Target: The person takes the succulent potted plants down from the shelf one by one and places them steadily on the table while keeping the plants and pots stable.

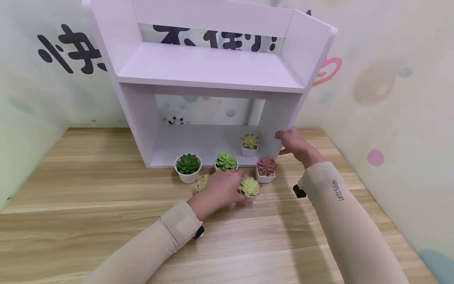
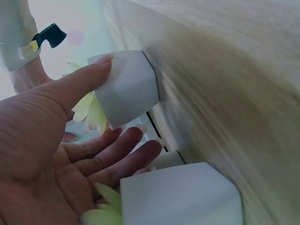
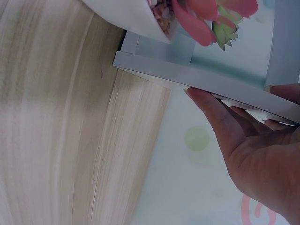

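My left hand [image 1: 221,189] pinches a white pot with a pale yellow-green succulent [image 1: 250,187] above the wooden table. In the left wrist view, the thumb [image 2: 89,77] lies on that pot [image 2: 129,86] and the fingers are on its far side. Another yellow-green succulent [image 1: 202,182], partly hidden by my left hand, stands beside it. My right hand [image 1: 298,146] grips the front edge of the white shelf's right side panel [image 1: 283,118], thumb on one face and fingers on the other.
A dark green succulent [image 1: 188,165], a bright green one [image 1: 226,161] and a red one [image 1: 266,169] stand along the shelf's front edge. Inside the lower compartment, at right, is a potted succulent [image 1: 250,144]. The upper board [image 1: 213,65] lies above. Walls flank the wooden table [image 1: 88,189].
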A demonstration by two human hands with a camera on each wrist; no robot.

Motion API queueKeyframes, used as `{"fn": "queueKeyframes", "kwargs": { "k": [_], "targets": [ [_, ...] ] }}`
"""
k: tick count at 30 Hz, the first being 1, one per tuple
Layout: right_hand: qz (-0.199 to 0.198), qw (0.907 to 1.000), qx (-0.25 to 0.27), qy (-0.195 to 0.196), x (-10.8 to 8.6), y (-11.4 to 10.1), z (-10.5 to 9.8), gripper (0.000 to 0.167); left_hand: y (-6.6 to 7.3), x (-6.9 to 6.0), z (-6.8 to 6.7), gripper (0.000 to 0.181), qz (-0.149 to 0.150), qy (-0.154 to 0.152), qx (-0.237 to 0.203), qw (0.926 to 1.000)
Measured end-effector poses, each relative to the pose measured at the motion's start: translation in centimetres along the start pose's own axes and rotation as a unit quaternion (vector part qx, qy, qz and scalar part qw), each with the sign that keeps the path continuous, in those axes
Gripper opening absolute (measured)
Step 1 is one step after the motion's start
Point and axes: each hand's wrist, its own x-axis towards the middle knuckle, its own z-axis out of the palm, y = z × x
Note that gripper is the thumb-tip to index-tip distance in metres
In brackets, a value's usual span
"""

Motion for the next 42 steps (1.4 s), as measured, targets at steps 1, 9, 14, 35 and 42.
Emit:
{"fn": "queueKeyframes", "kwargs": {
  "k": [1,9,14,35,42],
  "targets": [
    [0.000,1.0000,-0.001,-0.001,0.0,0.0,0.0,0.062,0.0,0.0,0.0,0.056,0.001,0.002,0.000,1.0000],
    [-0.003,1.0000,0.001,-0.002,-0.1,0.1,-0.1,0.062,0.1,0.0,-1.0,0.077,0.002,-0.001,-0.033,0.9994],
    [-0.003,1.0000,-0.003,0.000,-0.1,0.1,-0.1,0.062,0.3,0.2,-2.4,0.073,0.011,0.003,-0.083,0.9965],
    [-0.006,0.9999,0.005,-0.014,0.1,-0.3,0.1,0.063,-2.7,6.5,-6.4,0.055,-0.054,0.017,-0.145,0.9879],
    [0.007,0.9998,0.016,-0.002,-0.1,-0.1,0.0,0.062,-2.7,8.8,-5.4,0.082,-0.064,-0.019,-0.122,0.9903]
  ]
}}
